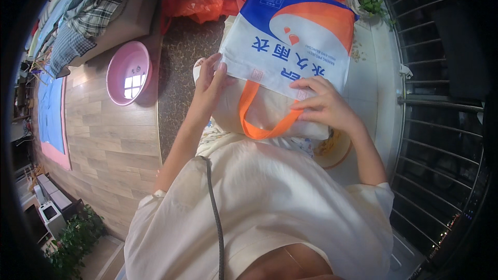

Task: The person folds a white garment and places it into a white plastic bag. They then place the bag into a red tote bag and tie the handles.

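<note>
A non-woven tote bag (pixel 249 50), printed white, blue and orange with writing, lies before me with its mouth edge towards my body. One orange strap handle (pixel 264 132) loops from that edge towards my lap. My left hand (pixel 211 77) pinches the left corner of the mouth edge. At the right part of the edge, my right hand (pixel 325 103) has its fingers on the bag beside the handle's root; its thumb is hard to make out. Under the tote, a cream fabric item (pixel 227 111) rests across my patterned trousers (pixel 212 136).
A pink basin (pixel 112 74) stands on the wood floor at the left, near a sofa piled with clothes (pixel 93 11). Red plastic bags (pixel 198 7) lie beyond the tote. At right are a bowl (pixel 344 155), a potted plant (pixel 369 0) and metal railings (pixel 439 130).
</note>
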Tool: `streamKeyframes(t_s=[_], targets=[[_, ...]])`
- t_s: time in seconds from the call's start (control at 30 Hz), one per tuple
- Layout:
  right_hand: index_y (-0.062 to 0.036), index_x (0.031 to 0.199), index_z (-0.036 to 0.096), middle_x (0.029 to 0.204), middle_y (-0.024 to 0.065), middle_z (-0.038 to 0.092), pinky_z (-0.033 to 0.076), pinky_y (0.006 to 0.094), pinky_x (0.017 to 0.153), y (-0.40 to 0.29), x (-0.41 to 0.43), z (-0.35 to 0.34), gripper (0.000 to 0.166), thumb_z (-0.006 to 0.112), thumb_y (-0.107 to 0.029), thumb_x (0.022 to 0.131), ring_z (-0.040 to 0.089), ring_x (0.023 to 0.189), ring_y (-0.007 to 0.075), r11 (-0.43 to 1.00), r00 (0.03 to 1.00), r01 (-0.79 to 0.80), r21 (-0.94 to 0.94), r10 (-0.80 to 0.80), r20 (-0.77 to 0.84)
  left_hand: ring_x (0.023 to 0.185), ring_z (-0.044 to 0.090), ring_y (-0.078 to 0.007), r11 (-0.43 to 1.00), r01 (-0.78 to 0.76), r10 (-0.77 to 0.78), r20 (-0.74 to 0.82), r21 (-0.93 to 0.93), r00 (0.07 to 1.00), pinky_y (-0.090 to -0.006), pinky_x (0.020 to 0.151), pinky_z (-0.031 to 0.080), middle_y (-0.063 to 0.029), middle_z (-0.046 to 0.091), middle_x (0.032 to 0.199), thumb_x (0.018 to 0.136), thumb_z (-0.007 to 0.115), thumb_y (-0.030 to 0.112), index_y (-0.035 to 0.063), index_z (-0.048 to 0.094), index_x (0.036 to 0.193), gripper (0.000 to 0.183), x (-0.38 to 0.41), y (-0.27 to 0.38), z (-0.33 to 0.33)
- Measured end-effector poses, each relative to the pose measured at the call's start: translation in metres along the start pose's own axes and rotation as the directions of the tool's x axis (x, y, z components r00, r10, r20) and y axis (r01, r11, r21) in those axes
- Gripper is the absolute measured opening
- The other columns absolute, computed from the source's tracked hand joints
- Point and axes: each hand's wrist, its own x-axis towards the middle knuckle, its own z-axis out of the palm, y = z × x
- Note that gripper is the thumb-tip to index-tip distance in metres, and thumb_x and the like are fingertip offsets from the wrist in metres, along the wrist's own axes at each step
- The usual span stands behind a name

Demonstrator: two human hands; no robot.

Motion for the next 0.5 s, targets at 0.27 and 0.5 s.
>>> streamKeyframes(t_s=[0.27,0.5], targets=[[-0.0116,0.091,0.068,0.115,0.0029,0.058,0.039,0.0348,0.092,-0.014,0.005,0.015,0.017,0.063,-0.007,0.075,0.051,0.105,0.0234,0.960,0.990,0.084,-0.267,-0.111,-0.088,0.119,0.047,-0.0245,0.987,-0.030,0.043,0.080,-0.156,0.996,-0.0331,0.103,0.033,-0.0167,0.050,0.126,0.096,0.044,0.030,-0.0033,0.027,0.138,0.057,0.017,-0.015,-0.027],[-0.0035,0.086,0.057,0.093,0.0071,0.064,0.048,0.0316,0.070,0.003,0.025,0.015,0.013,0.065,-0.014,0.082,0.061,0.080,0.0233,0.976,0.945,-0.217,-0.019,0.206,-0.254,0.110,0.056,-0.0251,0.927,0.306,-0.328,0.073,0.215,0.942,-0.0343,0.089,0.048,-0.0217,0.050,0.123,0.068,0.079,0.035,-0.0056,0.025,0.138,0.097,0.049,-0.017,-0.022]])
